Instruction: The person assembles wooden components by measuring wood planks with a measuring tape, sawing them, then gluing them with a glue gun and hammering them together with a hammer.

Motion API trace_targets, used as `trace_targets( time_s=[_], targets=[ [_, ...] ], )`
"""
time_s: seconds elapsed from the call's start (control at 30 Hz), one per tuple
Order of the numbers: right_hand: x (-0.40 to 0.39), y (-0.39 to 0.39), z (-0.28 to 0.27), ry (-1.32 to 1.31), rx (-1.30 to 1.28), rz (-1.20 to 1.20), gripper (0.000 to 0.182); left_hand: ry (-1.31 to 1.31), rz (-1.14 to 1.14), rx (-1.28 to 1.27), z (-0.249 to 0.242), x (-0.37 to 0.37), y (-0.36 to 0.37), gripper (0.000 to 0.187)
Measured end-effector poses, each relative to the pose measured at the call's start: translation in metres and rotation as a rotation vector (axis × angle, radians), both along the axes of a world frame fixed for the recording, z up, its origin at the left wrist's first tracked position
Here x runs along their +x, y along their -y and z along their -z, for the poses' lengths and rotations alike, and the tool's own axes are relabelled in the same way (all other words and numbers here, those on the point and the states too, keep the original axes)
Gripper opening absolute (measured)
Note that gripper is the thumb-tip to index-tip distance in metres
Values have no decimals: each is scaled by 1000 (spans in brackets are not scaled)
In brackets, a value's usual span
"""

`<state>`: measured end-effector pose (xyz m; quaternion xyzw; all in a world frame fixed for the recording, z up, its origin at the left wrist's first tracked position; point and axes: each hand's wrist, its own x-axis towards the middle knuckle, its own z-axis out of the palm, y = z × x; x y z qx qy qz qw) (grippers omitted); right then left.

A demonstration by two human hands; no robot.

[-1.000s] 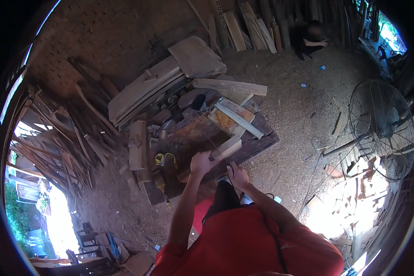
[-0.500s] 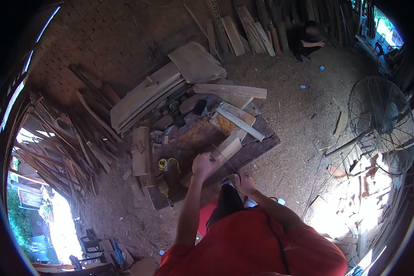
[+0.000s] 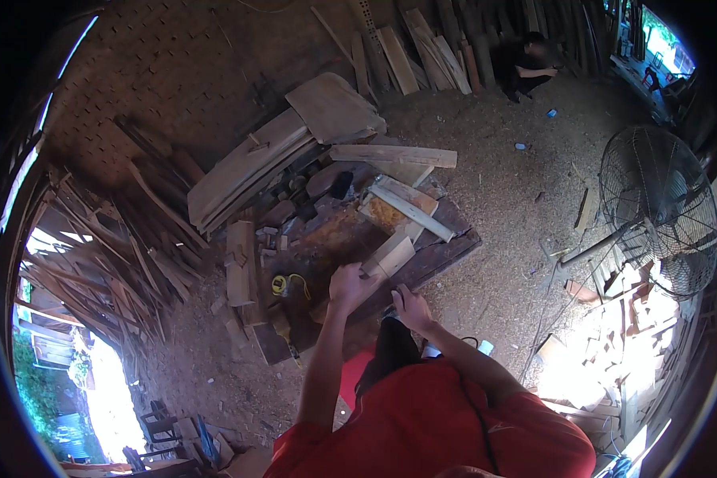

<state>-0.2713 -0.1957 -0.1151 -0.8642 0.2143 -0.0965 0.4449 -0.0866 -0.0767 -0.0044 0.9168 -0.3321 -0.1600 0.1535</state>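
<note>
A pale wooden block (image 3: pixel 393 255) lies across the low, dark workbench (image 3: pixel 452 256) in front of me. My left hand (image 3: pixel 349 288) is closed over the near part of the block, its fingers wrapped round the wood. Just right of it, my right hand (image 3: pixel 412 309) is closed on the handle of what looks like a thin saw. The blade is blurred and mostly hidden, running close to the block between my two hands. A yellow tape measure (image 3: pixel 280 284) rests on the bench left of my left hand.
Beyond the block, a narrow strip of wood (image 3: pixel 413 209) lies over a board. Wide planks (image 3: pixel 251 163) are stacked at the bench's far side. A large caged fan (image 3: pixel 653 207) stands at right. Near the far wall's leaning boards, a person (image 3: pixel 527 70) crouches.
My right hand has moved a little up and left, closer to the block and my left hand. The left hand keeps its place on the wood. My view has shifted slightly.
</note>
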Motion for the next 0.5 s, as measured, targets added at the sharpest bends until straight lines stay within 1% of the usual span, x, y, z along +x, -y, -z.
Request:
trace_targets(
  time_s=[0.07,0.17,0.3,0.37,0.4,0.47,0.5],
  targets=[
    [-2,-3,6,2,-38,31,32,20,22,22,-4,-2,1,74],
    [-25,-4,26,7,-33,29,31,49,30,16,-1,0,-1,72],
    [3,-2,1,91,11,53,32,145,43,29,17,-4,-3,72],
    [10,-3,-15,131,30,28,33,128,44,9,0,-8,2,71],
    [3,-9,-10,118,3,37,33,121,45,7,-6,-10,0,71],
    [-12,-8,18,112,-70,50,32,90,35,19,-4,-5,0,70],
    [-15,-8,19,107,-47,50,32,73,31,26,-1,-3,-1,69]
  ],
)
